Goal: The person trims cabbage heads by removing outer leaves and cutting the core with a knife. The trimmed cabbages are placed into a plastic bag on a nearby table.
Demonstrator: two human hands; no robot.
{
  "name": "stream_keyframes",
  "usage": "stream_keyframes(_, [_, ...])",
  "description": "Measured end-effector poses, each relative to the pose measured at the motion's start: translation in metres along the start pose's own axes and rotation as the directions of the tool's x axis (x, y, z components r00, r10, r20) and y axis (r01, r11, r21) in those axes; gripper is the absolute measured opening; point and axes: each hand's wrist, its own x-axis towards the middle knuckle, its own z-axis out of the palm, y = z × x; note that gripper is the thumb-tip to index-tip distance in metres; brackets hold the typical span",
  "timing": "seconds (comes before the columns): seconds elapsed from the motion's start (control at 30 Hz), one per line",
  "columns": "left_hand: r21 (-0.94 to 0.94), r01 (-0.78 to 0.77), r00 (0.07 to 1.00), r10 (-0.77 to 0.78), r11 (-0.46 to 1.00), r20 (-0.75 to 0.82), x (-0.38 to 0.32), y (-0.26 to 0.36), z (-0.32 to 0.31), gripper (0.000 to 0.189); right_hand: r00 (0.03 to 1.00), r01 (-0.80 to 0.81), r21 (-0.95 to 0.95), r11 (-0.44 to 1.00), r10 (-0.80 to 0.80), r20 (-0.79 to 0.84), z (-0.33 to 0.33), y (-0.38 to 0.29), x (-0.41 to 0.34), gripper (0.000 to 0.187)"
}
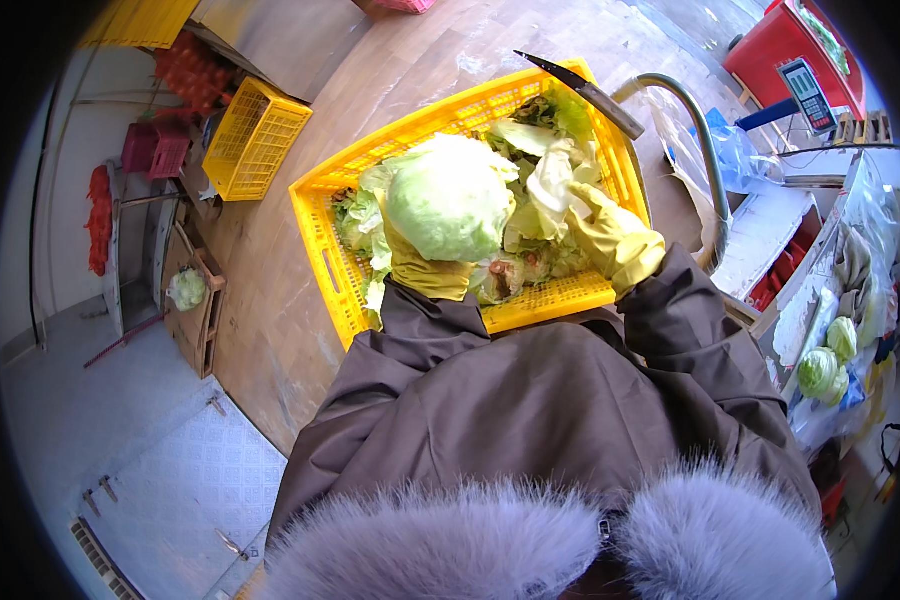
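A pale green head of iceberg lettuce (450,199) rests in my left hand (431,274), which wears a yellow rubber glove and cups it from below and the left. My right hand (615,244), gloved the same way, pinches a limp lettuce leaf (551,180) just right of the head. Both hands are over a yellow plastic crate (412,146) filled with loose outer leaves and trimmings. Browned cut stem ends (504,279) show below the head. A knife (585,94) with a dark blade and wooden handle lies across the crate's far right corner.
A curved metal tube (709,150) stands right of the crate. Beyond it are a digital scale display (806,97) and a red bin (787,49). Several lettuce heads (820,373) lie on plastic at the right. An upright yellow crate (255,142) stands far left.
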Motion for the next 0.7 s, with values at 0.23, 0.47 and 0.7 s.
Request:
stream_keyframes(0.23, [-0.251,0.105,0.994,-0.111,0.962,-0.011,-0.001,0.007,-0.014,0.077,0.935,0.322,-0.001,0.947,-0.318,-0.158,0.004,-0.061,-0.001,0.042])
stream_keyframes(0.47, [0.068,0.193,0.947,-0.168,0.979,-0.272,0.005,-0.014,0.007,0.068,0.841,0.459,-0.307,0.834,-0.519,-0.152,0.008,-0.040,0.014,0.037])
stream_keyframes(0.7, [-0.018,0.202,0.977,-0.203,0.979,-0.062,-0.003,-0.034,-0.018,0.064,0.947,0.265,-0.050,0.963,-0.270,-0.174,0.008,-0.026,0.017,0.037])
